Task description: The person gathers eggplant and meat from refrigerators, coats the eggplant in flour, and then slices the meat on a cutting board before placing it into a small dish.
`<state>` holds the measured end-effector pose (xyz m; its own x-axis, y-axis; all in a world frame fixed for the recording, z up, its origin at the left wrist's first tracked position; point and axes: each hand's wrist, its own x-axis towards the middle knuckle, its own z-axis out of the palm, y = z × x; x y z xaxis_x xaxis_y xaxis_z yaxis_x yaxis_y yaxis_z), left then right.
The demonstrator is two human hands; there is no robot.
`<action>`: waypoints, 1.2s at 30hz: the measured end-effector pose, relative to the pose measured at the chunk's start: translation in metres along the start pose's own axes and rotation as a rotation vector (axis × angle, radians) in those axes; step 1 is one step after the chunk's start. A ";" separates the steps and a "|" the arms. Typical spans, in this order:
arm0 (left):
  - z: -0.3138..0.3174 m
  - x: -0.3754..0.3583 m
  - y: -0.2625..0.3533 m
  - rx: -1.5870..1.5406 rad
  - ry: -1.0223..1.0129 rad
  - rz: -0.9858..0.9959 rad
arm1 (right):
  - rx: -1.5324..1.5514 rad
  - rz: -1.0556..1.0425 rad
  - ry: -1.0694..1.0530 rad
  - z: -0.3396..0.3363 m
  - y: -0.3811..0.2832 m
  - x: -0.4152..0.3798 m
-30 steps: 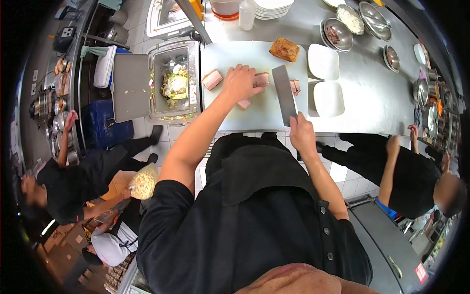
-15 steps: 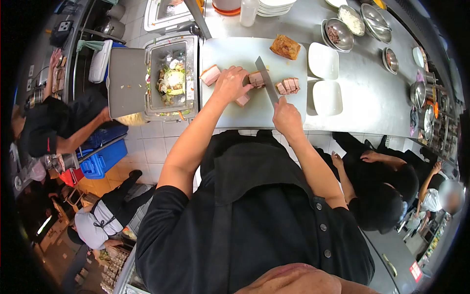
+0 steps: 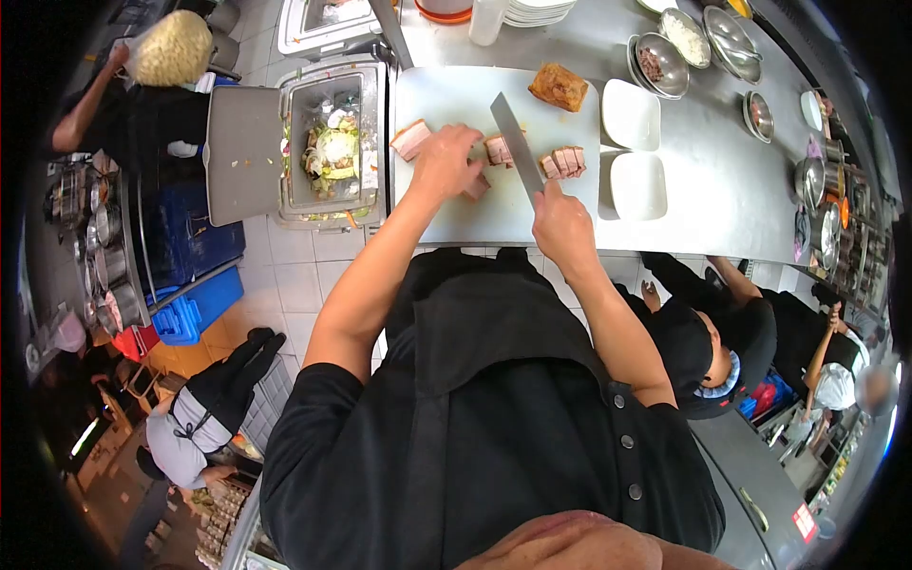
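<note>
On the white cutting board point(image 3: 437, 95), my right hand point(image 3: 562, 223) grips a knife point(image 3: 516, 142), its broad blade pointing away from me. The blade stands against the right end of a pork belly piece point(image 3: 496, 150). My left hand point(image 3: 448, 160) is slightly blurred, fingers apart, just left of that piece. Another pork chunk point(image 3: 410, 140) lies left of this hand, and one more point(image 3: 478, 188) is partly hidden beneath it. To the knife's right sits a group of cut pork slices point(image 3: 564, 162). A browned pork block point(image 3: 559, 87) rests at the board's far right corner.
Two white dishes point(image 3: 631, 114) stand right of the board. Metal bowls point(image 3: 662, 65) with food are farther back on the steel counter point(image 3: 731, 199). An open bin of scraps point(image 3: 332, 161) adjoins the board's left. A co-worker point(image 3: 142, 114) holds a bag of pale food point(image 3: 173, 47); others stand right.
My left hand has drawn back a little from the middle pork piece, its fingers spreading. The knife stays in about the same place. The co-worker at left has raised a bag of pale food.
</note>
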<state>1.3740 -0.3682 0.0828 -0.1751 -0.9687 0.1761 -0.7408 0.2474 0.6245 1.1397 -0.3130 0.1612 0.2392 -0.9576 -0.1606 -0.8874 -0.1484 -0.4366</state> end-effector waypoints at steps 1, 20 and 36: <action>-0.003 -0.005 0.003 0.001 0.002 -0.005 | 0.014 -0.015 0.019 -0.011 -0.008 -0.003; -0.040 -0.021 -0.055 0.297 0.014 -0.255 | 0.024 0.018 -0.080 0.040 0.006 -0.013; -0.004 -0.011 -0.033 -0.180 0.051 -0.254 | 0.126 -0.010 0.143 0.020 -0.023 0.002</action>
<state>1.4030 -0.3657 0.0636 0.0372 -0.9988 0.0322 -0.6293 0.0016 0.7772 1.1679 -0.3067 0.1534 0.1815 -0.9829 -0.0320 -0.8268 -0.1349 -0.5461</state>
